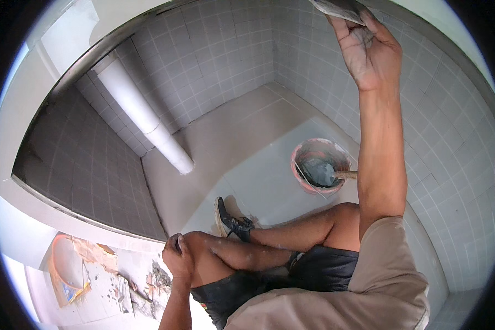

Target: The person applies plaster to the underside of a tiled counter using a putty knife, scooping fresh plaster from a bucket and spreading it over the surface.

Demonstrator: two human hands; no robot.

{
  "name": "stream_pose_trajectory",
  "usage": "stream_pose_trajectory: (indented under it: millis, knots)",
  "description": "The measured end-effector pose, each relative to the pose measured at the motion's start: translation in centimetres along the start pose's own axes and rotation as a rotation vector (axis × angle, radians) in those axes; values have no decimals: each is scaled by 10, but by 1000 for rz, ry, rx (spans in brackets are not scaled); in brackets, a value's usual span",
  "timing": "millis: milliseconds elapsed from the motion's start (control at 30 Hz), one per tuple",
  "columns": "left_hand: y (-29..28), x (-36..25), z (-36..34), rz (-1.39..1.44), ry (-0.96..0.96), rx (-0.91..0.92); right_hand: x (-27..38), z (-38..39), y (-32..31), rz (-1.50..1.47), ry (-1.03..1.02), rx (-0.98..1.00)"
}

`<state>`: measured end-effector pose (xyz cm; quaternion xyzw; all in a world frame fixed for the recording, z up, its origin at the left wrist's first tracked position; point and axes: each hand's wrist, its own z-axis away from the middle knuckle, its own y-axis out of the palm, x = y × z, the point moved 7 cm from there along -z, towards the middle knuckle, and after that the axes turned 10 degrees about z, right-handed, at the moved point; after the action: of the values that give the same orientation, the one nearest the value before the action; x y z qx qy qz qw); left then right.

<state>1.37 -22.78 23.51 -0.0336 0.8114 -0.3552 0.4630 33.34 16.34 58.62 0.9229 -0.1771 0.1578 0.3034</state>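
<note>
My right hand [368,55] is raised at the upper right, against the top edge of the tiled wall. Its fingers are bent around a flat grey piece [341,10], partly cut off by the picture's edge; its exact kind does not show. Low on the left, my left hand [177,258] rests against my knee with its fingers curled. A small dark patch shows at those fingers, too unclear to name. Below my right forearm stands a reddish bucket [296,171] holding wet grey paste [315,171]. A tool's wooden handle [345,175] sticks out over its rim.
A white vertical pipe [143,115] meets the floor at left. Grey tiled walls [324,60] enclose the space, with a ledge [93,220] along its left side. Outside lie an orange-rimmed container [54,264], torn cardboard [95,254] and rubble [140,291]. My shoe [234,224] is on the floor.
</note>
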Motion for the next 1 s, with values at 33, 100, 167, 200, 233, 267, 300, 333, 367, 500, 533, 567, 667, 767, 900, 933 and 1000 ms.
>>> stream_pose_trajectory:
  millis: [33,100,167,200,233,267,300,333,367,500,533,567,667,767,900,933,1000]
  knots:
    - [0,-4,1,2,3,2,7,5,4,-20,-24,-23]
    - [-2,-10,4,17,-34,-4,20,12,5,-17,-28,-19]
    - [-2,-8,5,-4,-12,2,30,20,9,-14,-29,-20]
    - [-2,-8,6,-25,8,4,36,24,12,-6,-46,-16]
    - [-2,-10,6,-25,9,10,42,27,15,2,-63,-12]
    - [-2,-11,6,-28,1,15,47,30,14,7,-63,-17]
    - [-1,-12,7,-32,-6,19,51,33,17,7,-48,33]
    - [-2,-13,8,-31,1,22,57,36,23,4,-39,86]
    - [-3,-12,9,-41,-10,23,62,38,26,8,-45,83]
    - [-7,-9,13,-22,100,-30,76,49,31,-8,-59,13]
    - [-6,-10,14,-21,100,-24,80,53,32,-12,-53,25]
    - [-6,-12,15,-26,102,-34,85,57,33,-6,-52,21]
    - [-6,-9,16,-44,66,-16,102,70,38,35,-65,20]
    - [-6,-7,18,-59,39,10,119,80,47,22,-70,66]
    - [-13,1,21,-50,94,-20,139,95,50,-11,-68,39]
    - [-13,-4,23,-49,98,-10,143,100,51,-18,-62,41]
    - [-16,-12,26,-76,94,-12,154,108,57,2,-71,66]
